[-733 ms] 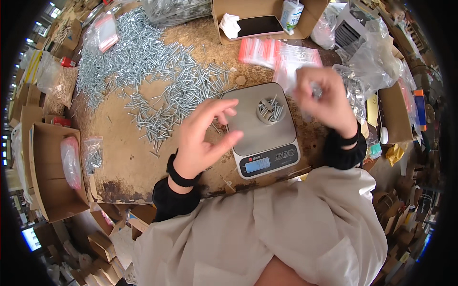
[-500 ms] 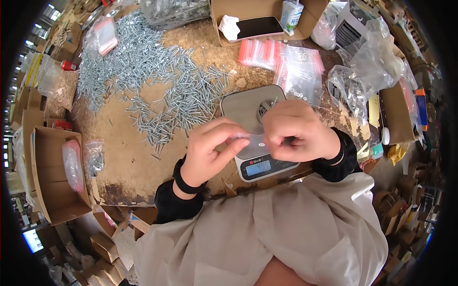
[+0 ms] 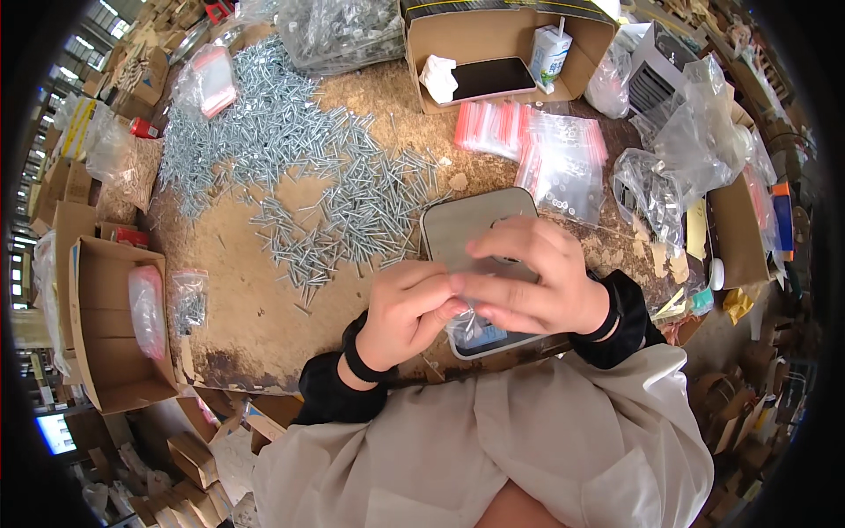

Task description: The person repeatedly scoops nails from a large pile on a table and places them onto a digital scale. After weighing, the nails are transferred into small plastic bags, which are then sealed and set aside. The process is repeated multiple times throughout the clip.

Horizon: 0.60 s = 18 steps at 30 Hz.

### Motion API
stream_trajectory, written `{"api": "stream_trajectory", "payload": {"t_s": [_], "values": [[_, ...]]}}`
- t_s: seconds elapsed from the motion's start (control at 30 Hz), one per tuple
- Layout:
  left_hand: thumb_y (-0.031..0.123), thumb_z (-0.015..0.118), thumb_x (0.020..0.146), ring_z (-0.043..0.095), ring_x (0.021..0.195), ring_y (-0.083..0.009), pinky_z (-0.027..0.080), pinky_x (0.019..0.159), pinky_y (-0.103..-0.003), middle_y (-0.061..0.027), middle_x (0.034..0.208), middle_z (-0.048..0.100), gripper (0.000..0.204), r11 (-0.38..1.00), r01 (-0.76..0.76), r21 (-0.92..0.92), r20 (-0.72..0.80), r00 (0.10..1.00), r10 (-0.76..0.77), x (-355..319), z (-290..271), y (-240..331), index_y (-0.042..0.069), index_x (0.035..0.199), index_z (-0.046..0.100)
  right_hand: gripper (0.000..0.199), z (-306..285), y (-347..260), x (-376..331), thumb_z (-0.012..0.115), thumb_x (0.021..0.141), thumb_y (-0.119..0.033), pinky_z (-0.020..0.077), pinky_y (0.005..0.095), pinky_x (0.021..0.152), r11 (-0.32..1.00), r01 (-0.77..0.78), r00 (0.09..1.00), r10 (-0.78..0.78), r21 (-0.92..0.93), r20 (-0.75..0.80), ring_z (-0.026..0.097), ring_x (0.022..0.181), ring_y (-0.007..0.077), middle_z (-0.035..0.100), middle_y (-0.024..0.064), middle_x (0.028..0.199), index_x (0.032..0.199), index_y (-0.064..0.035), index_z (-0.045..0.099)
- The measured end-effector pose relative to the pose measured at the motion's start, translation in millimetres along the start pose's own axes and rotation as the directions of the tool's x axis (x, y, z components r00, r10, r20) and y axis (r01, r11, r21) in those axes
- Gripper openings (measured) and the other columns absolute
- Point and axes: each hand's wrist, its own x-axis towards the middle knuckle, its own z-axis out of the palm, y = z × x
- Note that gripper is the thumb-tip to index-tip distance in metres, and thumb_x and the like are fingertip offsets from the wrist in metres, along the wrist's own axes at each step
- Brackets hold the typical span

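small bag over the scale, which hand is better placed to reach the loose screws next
Left, probably. The left hand pinches the small clear bag on the side nearest the loose screws, which lie to the scale's left. The right hand would have to cross over it.

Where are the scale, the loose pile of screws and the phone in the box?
scale [image 3: 462,224], head view, bare top plate.
pile of screws [image 3: 352,198], head view, middle of the heap.
phone [image 3: 491,77], head view, dark screen.

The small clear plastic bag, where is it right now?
In the head view, the small clear plastic bag is pinched between the left hand and right hand, low and centre, over the near edge of the grey scale.
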Motion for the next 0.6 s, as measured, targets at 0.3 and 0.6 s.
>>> {"api": "stream_trajectory", "payload": {"t_s": [0.3,0.6], "values": [[0.024,0.063,0.099,0.052,0.061,-0.0171,0.040,0.055,-0.030,-0.0051,0.074,0.055,0.028,0.854,0.222,-0.470,0.147,0.974,-0.172,-2.1,0.3,5.5,0.001,0.085,0.060,0.017,4.7,-0.7,-1.9,0.075,0.080,-0.018,0.0495,0.0356,0.064,0.963,-0.031,0.998,0.015,0.269,0.062,0.059,0.081,0.0232,0.059,0.0030,0.091,0.093,-0.0089,0.067],[0.009,0.059,0.097,0.056,0.071,-0.0084,0.045,0.064,-0.024,-0.0027,0.085,0.063,0.011,0.707,0.413,-0.574,0.242,0.910,-0.336,-13.2,3.1,0.9,0.000,0.097,0.064,0.017,-8.2,-11.2,3.6,0.072,0.083,-0.016,0.0478,0.0497,0.094,0.879,-0.067,0.971,-0.052,0.472,0.234,0.056,0.115,0.0295,0.059,0.0054,0.102,0.091,-0.0068,0.062]]}}
